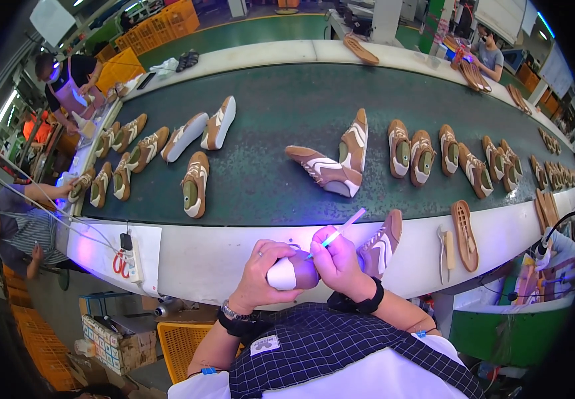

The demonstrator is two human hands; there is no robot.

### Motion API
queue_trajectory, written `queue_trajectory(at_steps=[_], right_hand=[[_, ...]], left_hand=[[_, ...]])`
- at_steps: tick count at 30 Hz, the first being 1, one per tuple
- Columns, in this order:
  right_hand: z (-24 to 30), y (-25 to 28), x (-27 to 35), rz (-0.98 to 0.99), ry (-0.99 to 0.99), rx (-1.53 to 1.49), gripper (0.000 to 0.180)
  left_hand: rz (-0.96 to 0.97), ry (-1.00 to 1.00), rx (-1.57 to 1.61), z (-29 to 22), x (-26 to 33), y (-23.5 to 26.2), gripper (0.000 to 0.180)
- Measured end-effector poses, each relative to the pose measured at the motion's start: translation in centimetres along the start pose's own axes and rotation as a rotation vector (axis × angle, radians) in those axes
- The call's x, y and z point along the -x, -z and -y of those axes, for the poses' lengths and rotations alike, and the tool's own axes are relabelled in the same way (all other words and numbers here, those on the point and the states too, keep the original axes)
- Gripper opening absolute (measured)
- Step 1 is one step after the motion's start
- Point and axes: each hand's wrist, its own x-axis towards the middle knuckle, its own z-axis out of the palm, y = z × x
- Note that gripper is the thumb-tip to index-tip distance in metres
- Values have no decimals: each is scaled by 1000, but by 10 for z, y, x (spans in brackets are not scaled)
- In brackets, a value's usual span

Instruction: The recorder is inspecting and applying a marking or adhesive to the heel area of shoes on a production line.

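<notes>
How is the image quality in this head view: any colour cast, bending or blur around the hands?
Head view: strong fisheye, the green conveyor belt bows and black corners vignette the frame; a violet glow tints the white table edge, the left hand, the right hand and the shoe they hold; the pen is sharp, distant shoes look soft.

Left hand point(264, 266): raised before the chest, fingers curled and closed in a grip, thumb on the near side, knuckles upward. Left wrist: dark band and a watch, bent slightly inward. Left forearm: bare, rising from the lower edge. Right hand point(337, 259): just beside the left fingers, closed in a pinch, thumb and forefinger pressed together, knuckles toward the left thumb. Right wrist: dark band. Right forearm: bare, angled in from the lower right.
</notes>
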Motion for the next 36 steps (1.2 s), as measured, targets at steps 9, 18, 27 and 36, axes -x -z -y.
queue_trajectory(at_steps=[9,18,27,36], right_hand=[[-4,1,-2,-38,50,17,7],[-8,7,2,-23,107,5,7],[-9,12,4,-42,130,-4,8],[-8,14,4,-65,101,-27,8]], left_hand=[[-13,-7,-11,-1,-4,-5,64],[-15,-6,3,0,-6,-9,64],[-22,-3,-5,-2,-10,-14,65],[-19,6,-7,-4,-12,-17,64]])
